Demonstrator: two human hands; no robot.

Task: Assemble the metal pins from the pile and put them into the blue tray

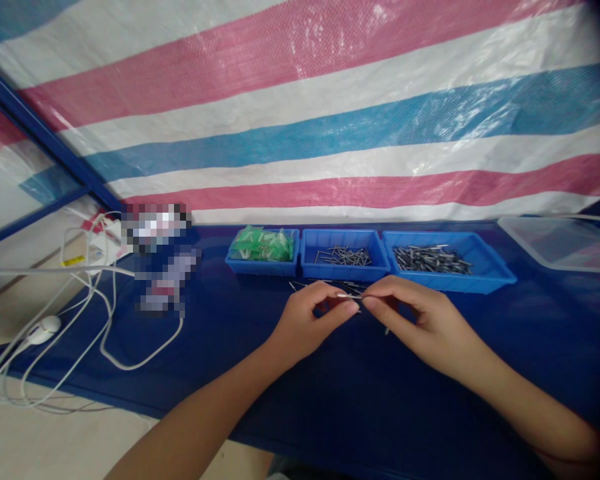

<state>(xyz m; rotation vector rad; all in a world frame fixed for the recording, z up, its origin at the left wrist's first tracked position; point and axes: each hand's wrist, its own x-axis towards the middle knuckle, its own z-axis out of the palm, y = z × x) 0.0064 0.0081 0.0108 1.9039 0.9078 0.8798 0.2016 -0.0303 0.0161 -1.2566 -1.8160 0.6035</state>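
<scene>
My left hand (313, 320) and my right hand (415, 320) meet over the dark blue table (330, 400), fingertips pinched together on a thin metal pin (353, 296) held between them. Several loose pins (325, 287) lie on the cloth just behind my fingers. Behind these stand three blue trays: the left tray (263, 265) holds small green plastic parts, the middle tray (344, 268) holds a few short metal pins, and the right tray (450, 277) holds a heap of longer grey pins.
A clear plastic lid or box (560, 243) lies at the far right. White cables (80, 320) and a power strip (105, 243) sprawl at the left beside a blurred object (160, 260). A striped pink, white and blue tarp (300, 100) hangs behind.
</scene>
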